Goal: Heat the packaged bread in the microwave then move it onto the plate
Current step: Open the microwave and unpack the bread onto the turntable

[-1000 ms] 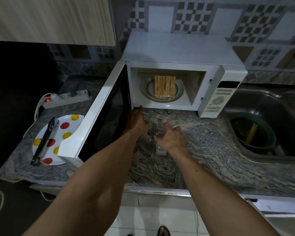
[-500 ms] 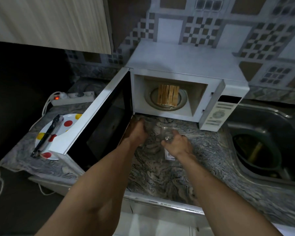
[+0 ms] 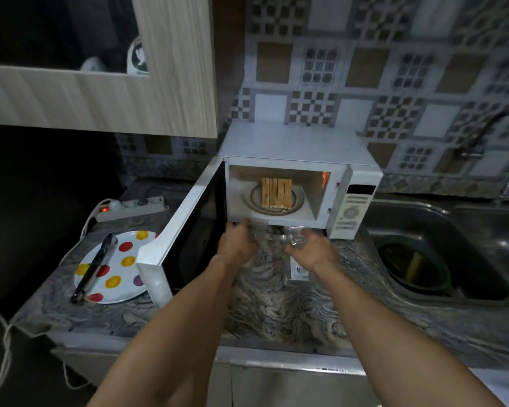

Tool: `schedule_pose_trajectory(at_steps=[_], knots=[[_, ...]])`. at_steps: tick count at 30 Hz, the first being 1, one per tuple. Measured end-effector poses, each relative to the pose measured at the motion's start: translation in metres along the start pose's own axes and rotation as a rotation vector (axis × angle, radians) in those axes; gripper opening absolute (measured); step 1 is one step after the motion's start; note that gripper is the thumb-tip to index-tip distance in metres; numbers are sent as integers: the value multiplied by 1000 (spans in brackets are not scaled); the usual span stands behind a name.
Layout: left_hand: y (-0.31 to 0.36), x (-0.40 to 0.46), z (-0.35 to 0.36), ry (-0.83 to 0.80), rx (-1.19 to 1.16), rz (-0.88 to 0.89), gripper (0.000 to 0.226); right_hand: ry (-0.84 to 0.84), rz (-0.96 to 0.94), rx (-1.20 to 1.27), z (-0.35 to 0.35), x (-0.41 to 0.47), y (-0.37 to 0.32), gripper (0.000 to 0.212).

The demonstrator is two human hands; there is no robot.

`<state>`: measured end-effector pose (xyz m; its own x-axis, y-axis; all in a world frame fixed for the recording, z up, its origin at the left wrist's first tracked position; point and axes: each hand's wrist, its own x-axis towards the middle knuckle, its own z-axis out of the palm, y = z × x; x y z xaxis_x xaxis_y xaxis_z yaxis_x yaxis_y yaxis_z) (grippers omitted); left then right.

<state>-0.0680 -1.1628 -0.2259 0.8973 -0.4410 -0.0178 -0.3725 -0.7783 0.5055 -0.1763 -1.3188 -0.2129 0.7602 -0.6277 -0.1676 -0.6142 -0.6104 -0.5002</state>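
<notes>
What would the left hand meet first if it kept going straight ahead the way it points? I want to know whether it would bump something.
Probably the microwave's front lower edge, just beyond the left hand, which grips the clear wrapper. Depth is unclear.

The tabletop (image 3: pixel 276 304) was polished stone with grey veined marbling. The microwave (image 3: pixel 291 142) casing was smooth white, semi-matt; its door (image 3: pixel 200 230) panel was dark and glossy. The wrapper (image 3: pixel 294 245) held in both hands was clear, crinkled, glossy plastic film. The sink (image 3: pixel 467 230) was brushed metal. The plate (image 3: pixel 121 289) was glossy white, spotted. The cabinet (image 3: pixel 100 98) showed pale matt woodgrain.
</notes>
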Motion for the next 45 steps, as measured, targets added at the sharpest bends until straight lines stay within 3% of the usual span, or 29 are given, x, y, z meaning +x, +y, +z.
schedule_pose_trajectory(at_steps=[12, 20, 28, 32, 37, 45], knots=[[4, -61, -64, 60, -58, 103, 63, 162, -49, -14, -30, -68, -29, 76], [30, -47, -117, 156, -80, 163, 69, 292, -65, -53, -85, -70, -58, 79], [74, 24, -146, 207, -132, 229, 68, 381, -100, -9, -149, -10, -86, 80], [97, 71, -148, 185, -229, 172, 76, 403, -117, -12, -164, 35, -95, 84], [116, 129, -143, 259, -240, 178, 70, 389, -165, -23, -181, 92, -101, 74], [137, 192, -124, 290, -178, 125, 72, 294, -209, -61, -190, 175, -105, 89]])
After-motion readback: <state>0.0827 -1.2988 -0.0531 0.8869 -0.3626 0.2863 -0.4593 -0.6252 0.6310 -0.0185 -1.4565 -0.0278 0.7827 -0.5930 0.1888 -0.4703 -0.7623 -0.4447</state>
